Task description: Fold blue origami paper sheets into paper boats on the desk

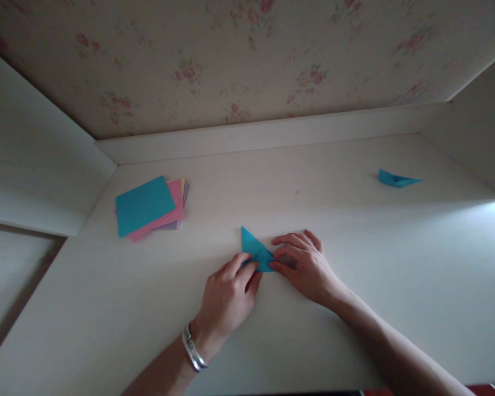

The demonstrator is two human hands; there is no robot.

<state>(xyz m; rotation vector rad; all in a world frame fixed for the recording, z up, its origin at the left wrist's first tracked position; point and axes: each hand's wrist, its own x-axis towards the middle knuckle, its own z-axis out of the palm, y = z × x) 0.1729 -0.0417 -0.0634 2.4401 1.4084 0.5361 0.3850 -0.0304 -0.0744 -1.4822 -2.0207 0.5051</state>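
Observation:
A blue sheet of origami paper (253, 242), folded into a pointed, roughly triangular shape, lies on the white tabletop between my hands. My left hand (230, 291) presses its lower left part with bent fingers, and a silver bracelet circles that wrist. At the right corner of the paper, my right hand (303, 264) pinches the edge between thumb and forefinger, its other fingers curled above. Fingertips of both hands cover parts of the folds.
A stack of coloured paper sheets (146, 206), blue on top with pink, yellow and purple below, lies at the left. A small folded blue paper boat (398, 180) rests at the back right. Behind runs a white ledge (272, 132) under a floral wall; white panels stand at both sides.

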